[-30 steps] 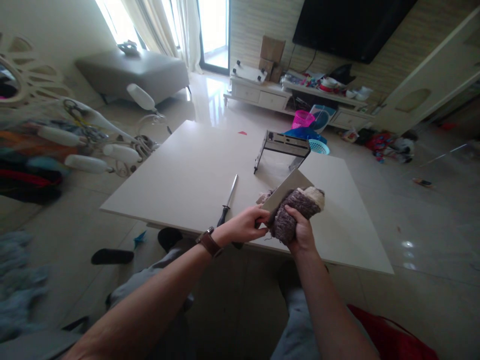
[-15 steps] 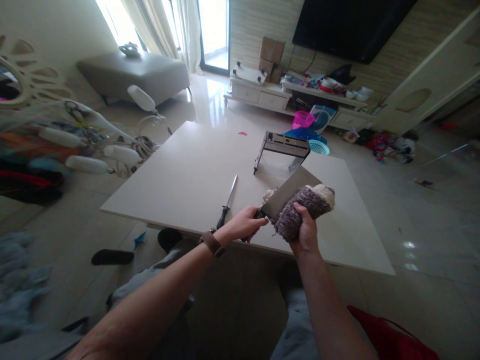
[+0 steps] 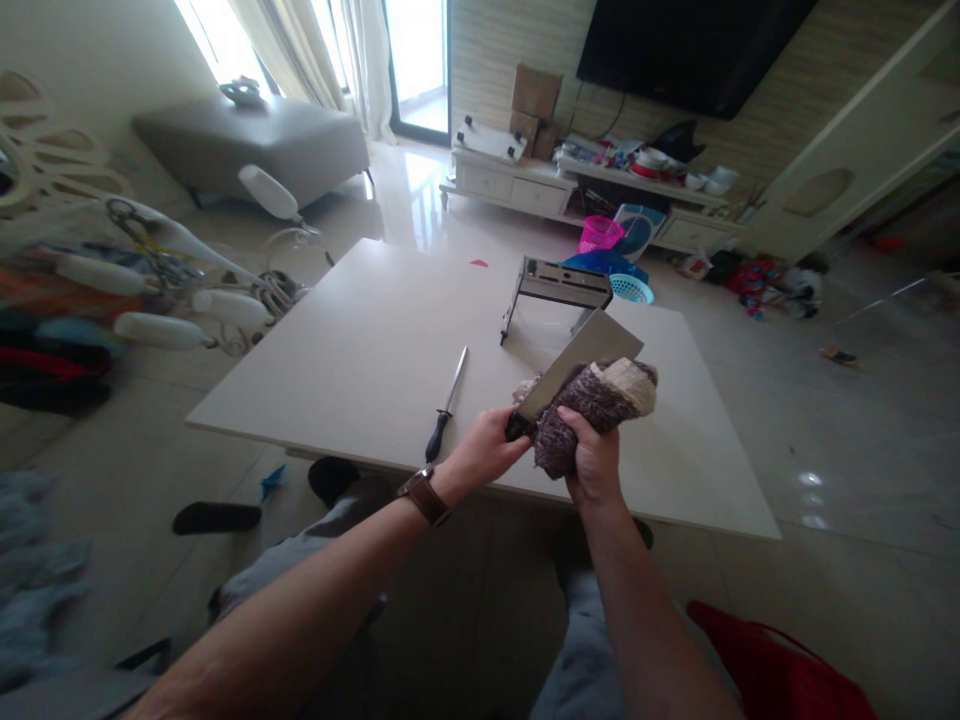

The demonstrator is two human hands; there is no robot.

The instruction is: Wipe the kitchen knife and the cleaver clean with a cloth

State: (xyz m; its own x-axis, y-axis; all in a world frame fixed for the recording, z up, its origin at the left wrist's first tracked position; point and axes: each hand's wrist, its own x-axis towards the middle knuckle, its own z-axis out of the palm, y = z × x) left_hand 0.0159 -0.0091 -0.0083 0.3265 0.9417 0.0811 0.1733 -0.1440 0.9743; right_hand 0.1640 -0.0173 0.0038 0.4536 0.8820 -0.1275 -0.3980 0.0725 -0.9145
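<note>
Our widest passage runs over the left part of the surface [image 3: 322, 345], from its left edge to the sharpening steel [image 3: 447, 405], which lies low with room above it. Between the steel's tip and the metal stand [image 3: 566, 281] we have a narrower lane toward the far edge. The stand blocks the way straight ahead of the cleaver [image 3: 581, 355]; the two overlap at the stand's right leg in our view, and we cannot tell how much room separates them. Cleaver and cloth [image 3: 601, 396] fill the space between our left grip [image 3: 486, 445] and right grip [image 3: 598, 464]. Right of the cloth, we have an open stretch out to the surface's right edge.
</note>
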